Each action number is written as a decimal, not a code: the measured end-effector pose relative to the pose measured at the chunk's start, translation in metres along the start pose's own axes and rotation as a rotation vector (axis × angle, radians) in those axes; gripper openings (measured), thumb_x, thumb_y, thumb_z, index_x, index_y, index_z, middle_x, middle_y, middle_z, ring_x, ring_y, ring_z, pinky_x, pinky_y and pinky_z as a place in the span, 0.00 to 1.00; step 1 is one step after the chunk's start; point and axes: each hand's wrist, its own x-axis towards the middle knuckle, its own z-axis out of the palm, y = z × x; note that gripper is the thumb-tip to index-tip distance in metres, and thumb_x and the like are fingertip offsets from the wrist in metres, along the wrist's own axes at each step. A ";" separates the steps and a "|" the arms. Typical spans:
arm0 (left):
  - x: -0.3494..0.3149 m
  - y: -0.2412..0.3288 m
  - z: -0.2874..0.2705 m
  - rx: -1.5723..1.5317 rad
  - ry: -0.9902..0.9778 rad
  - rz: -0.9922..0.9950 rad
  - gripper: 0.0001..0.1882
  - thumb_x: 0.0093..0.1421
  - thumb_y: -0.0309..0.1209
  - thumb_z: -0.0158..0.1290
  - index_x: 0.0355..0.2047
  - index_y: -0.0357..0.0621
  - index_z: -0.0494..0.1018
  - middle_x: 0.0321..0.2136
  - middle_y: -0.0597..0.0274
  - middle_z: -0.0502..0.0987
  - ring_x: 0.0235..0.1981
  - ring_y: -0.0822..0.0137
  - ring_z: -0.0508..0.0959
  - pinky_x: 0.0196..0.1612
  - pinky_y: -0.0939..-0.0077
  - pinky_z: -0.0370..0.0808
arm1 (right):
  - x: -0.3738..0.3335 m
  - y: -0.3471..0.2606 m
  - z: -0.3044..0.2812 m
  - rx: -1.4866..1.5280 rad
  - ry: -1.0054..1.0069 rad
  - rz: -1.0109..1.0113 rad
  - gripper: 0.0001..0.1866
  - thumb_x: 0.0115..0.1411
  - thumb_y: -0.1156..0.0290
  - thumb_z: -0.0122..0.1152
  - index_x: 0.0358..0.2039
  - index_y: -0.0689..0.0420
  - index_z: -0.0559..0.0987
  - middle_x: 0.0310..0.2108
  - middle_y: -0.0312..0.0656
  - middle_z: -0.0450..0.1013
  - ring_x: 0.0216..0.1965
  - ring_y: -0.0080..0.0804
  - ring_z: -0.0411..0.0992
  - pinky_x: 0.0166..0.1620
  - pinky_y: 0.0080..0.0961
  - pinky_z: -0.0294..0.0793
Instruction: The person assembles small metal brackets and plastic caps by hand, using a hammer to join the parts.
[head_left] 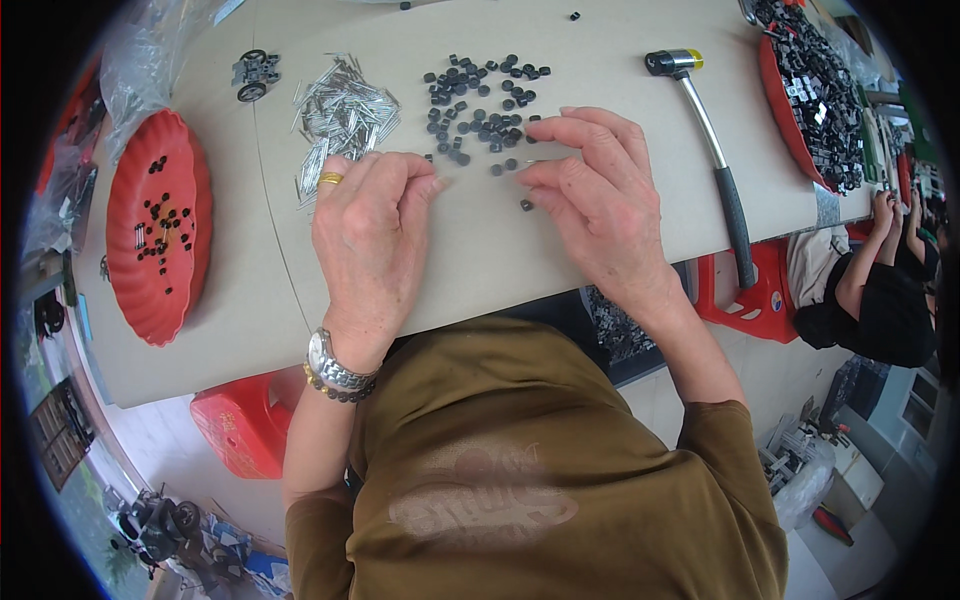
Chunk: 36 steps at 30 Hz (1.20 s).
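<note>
Olive-brown shirt (480,410) at a pale worktable (470,270); small parts, loose

Left hand (372,220): back upward, fingers bunched together and curled at the near edge of the pin heap; whether anything is gripped, cannot tell. Worn with it: yellow ring (331,178), silver-toned watch (340,362), beaded bracelet (338,390).

Right hand (605,190): thumb and fingers partly spread, tips beside the nearer black cylinders; a slim pale sliver shows between them, too small to tell whether it is held.

Metal pins (350,105): one tangled heap, beyond the left hand.

Short black cylinders (482,127): loose scatter, right of the pins, beyond and between the hands.

Wheeled assembly (257,75): grey and black, left of the pins.

Red scalloped tray (150,310): far left, bearing small black pieces (163,212).

Mallet (704,122): black-and-yellow head, metal shaft, dark grip overhanging the near table edge.

Red container (783,105): far right, heaped with dark parts (825,110).

Red stool (240,425): below the table, left.
</note>
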 end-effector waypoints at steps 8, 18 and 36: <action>-0.016 0.005 -0.001 -0.022 0.113 0.168 0.10 0.48 0.17 0.66 0.30 0.43 0.80 0.25 0.62 0.76 0.30 0.59 0.70 0.38 0.66 0.68 | -0.004 -0.003 0.000 -0.032 -0.048 0.006 0.07 0.45 0.74 0.73 0.27 0.51 0.83 0.38 0.31 0.75 0.44 0.35 0.69 0.49 0.33 0.66; -0.033 0.021 0.001 -0.084 0.051 0.175 0.12 0.45 0.16 0.67 0.30 0.42 0.80 0.26 0.61 0.77 0.31 0.58 0.71 0.38 0.65 0.70 | -0.011 0.000 -0.009 0.068 -0.047 0.141 0.10 0.45 0.77 0.74 0.29 0.50 0.84 0.35 0.30 0.73 0.41 0.34 0.68 0.46 0.32 0.64; -0.057 0.009 -0.004 -0.104 0.070 0.125 0.12 0.45 0.16 0.67 0.30 0.42 0.81 0.26 0.63 0.78 0.31 0.60 0.73 0.40 0.66 0.70 | 0.004 -0.010 -0.008 -0.144 -0.145 -0.121 0.06 0.48 0.72 0.70 0.29 0.50 0.83 0.33 0.31 0.72 0.40 0.31 0.69 0.44 0.33 0.62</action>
